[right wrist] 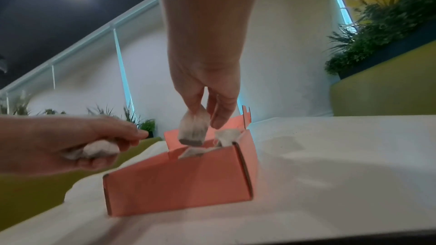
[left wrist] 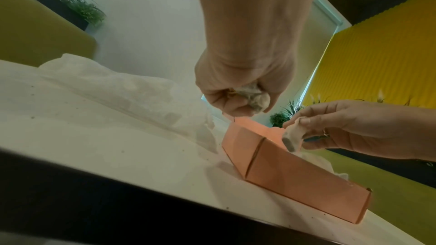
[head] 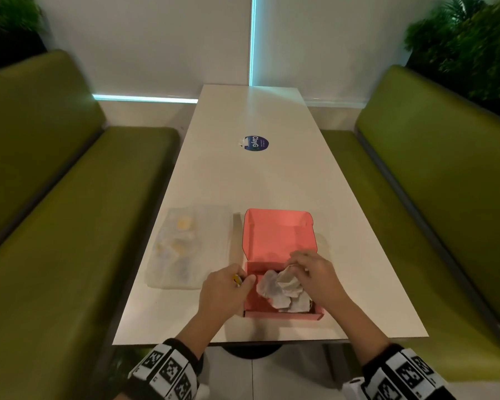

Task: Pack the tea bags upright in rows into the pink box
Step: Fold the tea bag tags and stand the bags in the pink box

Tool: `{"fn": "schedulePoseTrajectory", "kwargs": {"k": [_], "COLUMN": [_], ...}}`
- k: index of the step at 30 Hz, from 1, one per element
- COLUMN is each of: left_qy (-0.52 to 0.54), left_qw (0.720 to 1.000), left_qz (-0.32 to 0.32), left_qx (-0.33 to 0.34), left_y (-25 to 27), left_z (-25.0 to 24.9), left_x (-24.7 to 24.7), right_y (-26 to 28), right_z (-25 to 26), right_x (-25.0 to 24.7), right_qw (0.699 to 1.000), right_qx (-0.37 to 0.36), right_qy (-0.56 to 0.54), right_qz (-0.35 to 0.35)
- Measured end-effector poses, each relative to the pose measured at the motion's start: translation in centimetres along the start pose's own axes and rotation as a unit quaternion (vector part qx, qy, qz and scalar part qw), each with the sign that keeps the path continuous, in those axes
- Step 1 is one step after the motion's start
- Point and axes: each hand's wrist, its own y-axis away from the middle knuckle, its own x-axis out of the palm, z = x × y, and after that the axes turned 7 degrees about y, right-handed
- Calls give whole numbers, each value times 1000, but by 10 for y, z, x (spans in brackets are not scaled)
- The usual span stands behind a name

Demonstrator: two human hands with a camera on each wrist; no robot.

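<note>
A: What's at nine o'clock?
B: A plastic bag (head: 185, 246) on the table (head: 272, 180). Next, the left hand (head: 223, 293), fingers curled round crumpled tea bags (left wrist: 253, 98).
A: And at six?
B: The pink box (head: 272, 314), lid up, loose bags (head: 283, 293) inside. The right hand (head: 315, 277) pinches one bag (right wrist: 193, 129) above it.

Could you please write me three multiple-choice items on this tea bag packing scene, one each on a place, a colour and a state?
1. Where does the clear plastic bag lie relative to the pink box?
A. to its left
B. inside it
C. on the bench

2. What colour are the benches?
A. red
B. green
C. grey

3. What is the right hand doing?
A. resting flat
B. closing the lid
C. pinching a tea bag

Answers:
1 A, the head view shows it left of the box.
2 B, both seats are olive green.
3 C, the bag hangs from the fingertips over the box.
</note>
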Motion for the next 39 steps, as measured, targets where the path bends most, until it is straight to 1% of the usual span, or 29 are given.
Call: {"fn": "schedulePoseTrajectory", "kwargs": {"k": [2, 4, 5, 7, 8, 9, 10, 11, 12, 13, 16, 17, 19, 21, 23, 25, 28, 34, 36, 39], "left_qy": [24, 67, 85, 90, 82, 74, 67, 63, 60, 57, 53, 56, 56, 52, 58, 66, 68, 73, 75, 77], "left_qw": [999, 995, 990, 986, 987, 989, 992, 993, 994, 993, 993, 993, 996, 998, 998, 996, 995, 995, 994, 994], "left_qz": [4, 35, 55, 79, 75, 63, 50, 41, 35, 31, 31, 29, 20, 9, 23, 49, 62, 62, 62, 64], "left_qx": [30, 71, 94, 119, 117, 110, 99, 92, 89, 94, 103, 97, 72, 30, -14, -37, -41, -41, -42, -44], "left_y": [-1, -1, -1, 0, 0, 0, -2, -2, -3, -3, -3, -3, -4, -4, -2, 1, 3, 3, 3, 3], "left_z": [-1, -3, -5, -8, -10, -10, -10, -9, -8, -7, -7, -6, -3, 2, 6, 10, 13, 14, 14, 14], "left_x": [1, 0, 1, 4, 6, 8, 9, 10, 11, 12, 11, 10, 9, 7, 5, 6, 8, 8, 7, 7], "right_y": [-3, -6, -6, -7, -7, -8, -10, -12, -14, -15, -16, -17, -20, -25, -29, -34, -40, -46, -47, -47], "right_z": [3, 8, 11, 18, 21, 24, 25, 24, 24, 24, 26, 25, 24, 23, 25, 27, 34, 41, 42, 44], "right_x": [-6, -11, -14, -19, -20, -20, -19, -17, -15, -12, -7, -5, -3, -1, 4, 12, 23, 33, 36, 40], "right_qw": [1000, 998, 997, 990, 985, 981, 983, 989, 993, 994, 989, 990, 995, 998, 998, 997, 993, 991, 990, 990], "right_qx": [23, 44, 44, 33, 24, 17, 13, 9, 4, -1, -12, -13, -11, 2, 8, 1, -10, 2, 3, 3], "right_qy": [-20, -44, -51, -61, -74, -79, -69, -46, -26, -19, -10, -1, 10, -7, -14, 13, 59, 56, 72, 106], "right_qz": [-1, 25, 48, 119, 156, 174, 168, 142, 117, 109, 145, 142, 100, 62, 63, 79, 98, 121, 124, 93]}}
